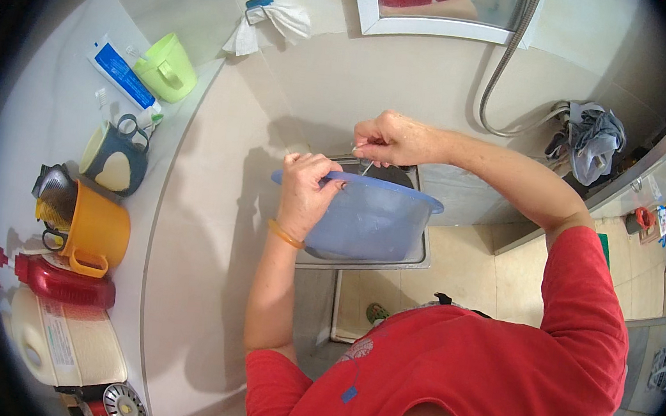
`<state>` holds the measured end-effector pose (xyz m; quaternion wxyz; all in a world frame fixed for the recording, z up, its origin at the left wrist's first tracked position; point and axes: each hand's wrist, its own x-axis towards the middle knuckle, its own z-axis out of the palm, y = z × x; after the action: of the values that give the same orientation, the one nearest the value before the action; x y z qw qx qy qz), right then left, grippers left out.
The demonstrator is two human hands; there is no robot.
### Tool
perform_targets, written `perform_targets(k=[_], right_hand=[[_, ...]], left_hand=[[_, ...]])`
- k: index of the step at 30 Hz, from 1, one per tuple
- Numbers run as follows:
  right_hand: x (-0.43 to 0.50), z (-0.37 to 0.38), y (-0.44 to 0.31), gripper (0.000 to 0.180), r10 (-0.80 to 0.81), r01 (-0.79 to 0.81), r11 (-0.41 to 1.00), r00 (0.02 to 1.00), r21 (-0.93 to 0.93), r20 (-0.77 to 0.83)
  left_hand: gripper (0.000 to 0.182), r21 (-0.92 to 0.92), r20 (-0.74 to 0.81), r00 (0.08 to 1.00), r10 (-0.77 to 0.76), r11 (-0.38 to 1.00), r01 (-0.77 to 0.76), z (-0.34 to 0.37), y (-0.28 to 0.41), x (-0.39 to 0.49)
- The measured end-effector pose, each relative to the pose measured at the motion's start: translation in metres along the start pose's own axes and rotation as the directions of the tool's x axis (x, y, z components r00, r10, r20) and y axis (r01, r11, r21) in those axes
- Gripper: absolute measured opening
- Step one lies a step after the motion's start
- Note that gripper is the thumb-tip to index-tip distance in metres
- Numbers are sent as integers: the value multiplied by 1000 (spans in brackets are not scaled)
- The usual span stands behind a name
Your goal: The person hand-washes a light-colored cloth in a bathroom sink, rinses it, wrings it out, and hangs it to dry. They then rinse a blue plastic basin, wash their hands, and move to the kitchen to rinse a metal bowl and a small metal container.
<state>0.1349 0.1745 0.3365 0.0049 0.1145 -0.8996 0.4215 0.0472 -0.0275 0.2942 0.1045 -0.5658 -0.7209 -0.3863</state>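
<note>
A translucent blue plastic basin [361, 216] is tilted over a metal sink [423, 256], its outer side towards me. My left hand [311, 188] grips its rim at the left, thumb on the near side, with an orange bangle on the wrist. Beyond the basin's far side, my right hand [394, 139] has its fingers curled around a thin, pale object [366, 168] that runs down behind the rim; what it is cannot be told. The inside of the basin is hidden from view.
A ledge [167, 154] on the left holds a green cup [170, 72], a toothpaste tube [123, 76], a dark mug [116, 161], an orange mug [99, 228] and bottles. A shower hose [495, 80] and grey cloths [590, 140] hang at the right. A mirror [441, 29] is on the wall.
</note>
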Motion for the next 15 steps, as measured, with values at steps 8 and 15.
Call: perform_targets(k=[8,15], right_hand=[[8,7,11,12,-331,308,877,944,-370,1],[9,-5,5,10,-7,52,869,996,-492,93]], left_hand=[[12,-41,0,993,117,992,-117,6,-1,1],[13,132,28,979,200,970,-202,14,1,-1]])
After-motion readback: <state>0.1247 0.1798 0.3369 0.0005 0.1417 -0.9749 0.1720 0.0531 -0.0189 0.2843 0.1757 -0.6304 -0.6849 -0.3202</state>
